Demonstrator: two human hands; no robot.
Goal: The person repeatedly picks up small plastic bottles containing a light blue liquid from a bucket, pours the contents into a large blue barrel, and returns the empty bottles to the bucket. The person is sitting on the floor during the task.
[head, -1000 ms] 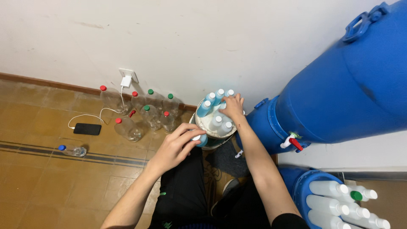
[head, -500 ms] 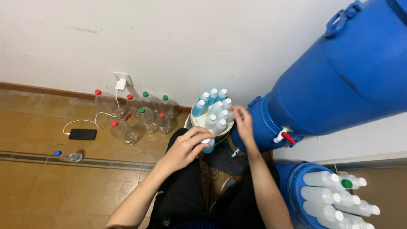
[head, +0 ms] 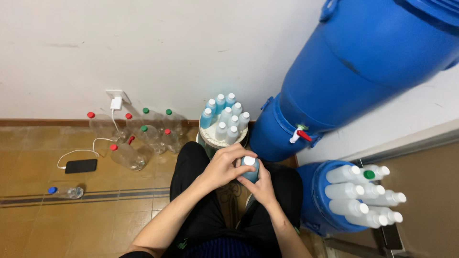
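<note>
beside the blue drum [head: 363, 71], left hand [head: 222, 167] and right hand [head: 258, 184] clasp a small blue bottle [head: 250, 169] between them.

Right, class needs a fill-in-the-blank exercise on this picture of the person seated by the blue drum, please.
1. Both hands, the left hand and the right hand, hold one small bottle with a ____ cap.
2. The tap on the big blue drum has a ____ handle.
3. The black phone on the floor is plugged in by a ____ cable.
4. Filled blue bottles stand together on a round ____ bucket.

Missing words: white; red; white; white
</note>
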